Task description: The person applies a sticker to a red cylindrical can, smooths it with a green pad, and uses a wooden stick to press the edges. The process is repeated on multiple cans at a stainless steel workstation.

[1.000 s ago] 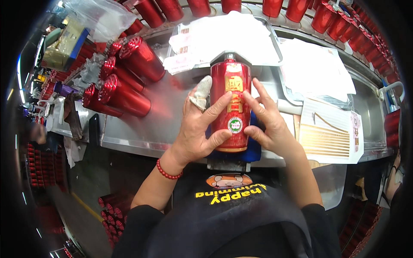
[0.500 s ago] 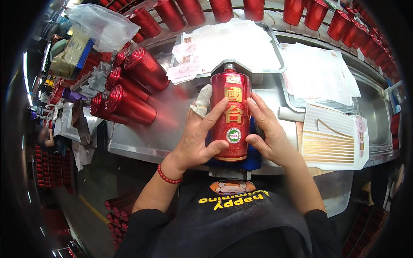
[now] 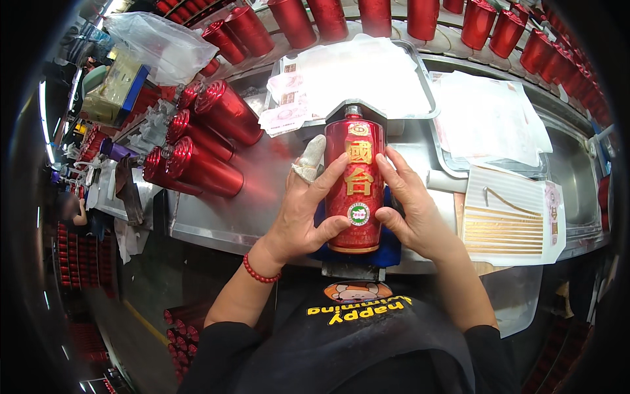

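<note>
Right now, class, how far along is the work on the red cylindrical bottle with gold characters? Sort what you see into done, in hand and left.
Done: the red cylindrical bottle already carries gold characters and a small round sticker. In hand: the left hand and right hand press its sides over the blue pad. Left: several plain red bottles lie stacked at the left, and a sheet of gold strip labels waits at the right.

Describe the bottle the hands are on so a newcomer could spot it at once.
On the steel bench, find the blue pad at its near edge. The red bottle lies there between the left hand and right hand. Unlike the plain red bottles piled to the left, it bears gold characters and a round sticker.
</note>
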`<act>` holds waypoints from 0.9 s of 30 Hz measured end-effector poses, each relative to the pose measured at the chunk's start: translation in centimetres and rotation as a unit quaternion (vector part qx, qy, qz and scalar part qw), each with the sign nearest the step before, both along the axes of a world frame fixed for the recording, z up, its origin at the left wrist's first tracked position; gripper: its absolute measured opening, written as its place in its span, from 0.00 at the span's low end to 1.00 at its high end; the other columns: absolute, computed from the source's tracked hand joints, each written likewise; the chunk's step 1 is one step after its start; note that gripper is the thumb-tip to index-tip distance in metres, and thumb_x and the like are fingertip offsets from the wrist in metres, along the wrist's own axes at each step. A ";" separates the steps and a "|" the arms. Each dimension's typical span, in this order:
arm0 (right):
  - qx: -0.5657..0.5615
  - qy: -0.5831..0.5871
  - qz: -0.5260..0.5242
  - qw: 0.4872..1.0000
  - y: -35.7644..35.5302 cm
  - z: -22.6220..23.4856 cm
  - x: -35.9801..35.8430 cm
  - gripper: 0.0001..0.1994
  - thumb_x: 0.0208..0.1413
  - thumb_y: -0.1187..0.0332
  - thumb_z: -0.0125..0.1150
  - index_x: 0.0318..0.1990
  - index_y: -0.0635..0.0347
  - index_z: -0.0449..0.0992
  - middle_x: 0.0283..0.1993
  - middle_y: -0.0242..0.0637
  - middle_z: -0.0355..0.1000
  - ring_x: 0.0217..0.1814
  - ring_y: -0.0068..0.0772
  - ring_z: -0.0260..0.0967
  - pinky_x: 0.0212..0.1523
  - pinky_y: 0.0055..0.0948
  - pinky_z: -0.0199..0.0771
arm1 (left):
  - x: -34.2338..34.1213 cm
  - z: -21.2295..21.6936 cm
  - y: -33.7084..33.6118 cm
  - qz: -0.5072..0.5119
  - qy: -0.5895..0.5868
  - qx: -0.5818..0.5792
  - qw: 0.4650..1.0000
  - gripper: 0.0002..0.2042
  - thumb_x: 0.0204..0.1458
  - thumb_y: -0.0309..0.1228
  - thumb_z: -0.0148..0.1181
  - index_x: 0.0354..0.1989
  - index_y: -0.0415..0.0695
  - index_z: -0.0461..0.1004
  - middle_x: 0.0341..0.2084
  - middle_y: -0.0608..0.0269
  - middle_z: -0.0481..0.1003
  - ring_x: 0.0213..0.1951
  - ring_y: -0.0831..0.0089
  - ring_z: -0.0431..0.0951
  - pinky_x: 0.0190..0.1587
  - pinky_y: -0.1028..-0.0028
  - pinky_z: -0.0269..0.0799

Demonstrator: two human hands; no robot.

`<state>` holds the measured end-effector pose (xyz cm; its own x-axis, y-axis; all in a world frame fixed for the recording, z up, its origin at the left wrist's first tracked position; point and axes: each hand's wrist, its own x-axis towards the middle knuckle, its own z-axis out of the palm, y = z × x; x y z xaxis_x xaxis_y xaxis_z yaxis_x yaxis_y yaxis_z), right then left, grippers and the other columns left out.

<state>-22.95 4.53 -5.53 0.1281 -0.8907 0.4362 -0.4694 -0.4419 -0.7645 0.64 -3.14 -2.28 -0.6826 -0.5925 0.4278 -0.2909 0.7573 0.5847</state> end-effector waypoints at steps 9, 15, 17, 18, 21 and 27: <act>0.000 -0.007 0.007 1.000 0.2 -0.3 0.0 0.37 0.62 0.50 0.63 0.75 0.49 0.59 0.76 0.64 0.49 0.72 0.64 0.58 0.70 0.48 0.61 | 0.7 -1.1 0.3 -0.010 0.065 0.141 0.988 0.44 0.63 0.59 0.51 0.76 0.37 0.47 0.75 0.40 0.49 0.76 0.49 0.49 0.75 0.58 0.42; 0.016 -0.008 0.017 1.000 0.1 -0.5 0.1 0.37 0.61 0.49 0.63 0.75 0.50 0.60 0.76 0.63 0.49 0.73 0.62 0.58 0.70 0.47 0.61 | 0.1 -2.3 0.7 -0.017 0.125 0.221 0.967 0.42 0.66 0.53 0.50 0.77 0.37 0.43 0.76 0.44 0.47 0.77 0.55 0.46 0.76 0.61 0.40; 0.018 -0.015 0.021 1.000 0.1 -0.6 0.1 0.37 0.61 0.49 0.64 0.75 0.50 0.60 0.76 0.62 0.49 0.72 0.61 0.58 0.70 0.47 0.61 | 0.3 -2.2 0.5 -0.023 0.118 0.226 0.967 0.42 0.66 0.53 0.51 0.77 0.37 0.42 0.76 0.46 0.47 0.77 0.56 0.45 0.76 0.61 0.39; 0.015 -0.014 0.021 1.000 0.1 -0.6 0.1 0.37 0.61 0.49 0.64 0.75 0.50 0.60 0.76 0.62 0.49 0.72 0.60 0.59 0.70 0.47 0.62 | 0.4 -2.2 0.3 -0.027 0.114 0.229 0.966 0.42 0.66 0.53 0.52 0.77 0.37 0.42 0.76 0.46 0.46 0.77 0.56 0.45 0.76 0.61 0.39; 0.009 -0.012 0.021 1.000 0.0 -0.5 0.0 0.37 0.61 0.50 0.63 0.75 0.50 0.60 0.76 0.62 0.50 0.73 0.60 0.58 0.70 0.46 0.61 | 0.6 -2.6 0.0 -0.051 0.127 0.232 0.963 0.43 0.65 0.53 0.53 0.78 0.38 0.41 0.77 0.47 0.45 0.77 0.57 0.44 0.76 0.61 0.38; 0.017 -0.055 0.043 0.997 -0.1 -1.2 -0.4 0.36 0.64 0.49 0.59 0.76 0.49 0.58 0.77 0.61 0.50 0.78 0.59 0.51 0.74 0.46 0.56 | 0.8 -3.4 0.4 -0.033 0.135 0.232 0.963 0.46 0.64 0.60 0.50 0.78 0.38 0.42 0.76 0.45 0.45 0.77 0.54 0.44 0.76 0.61 0.39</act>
<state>-23.32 4.41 -6.68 0.1574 -0.8930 0.4216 -0.3433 -0.4498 -0.8245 1.46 -2.77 -5.70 -0.6260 -0.7220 0.2946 -0.0406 0.4075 0.9123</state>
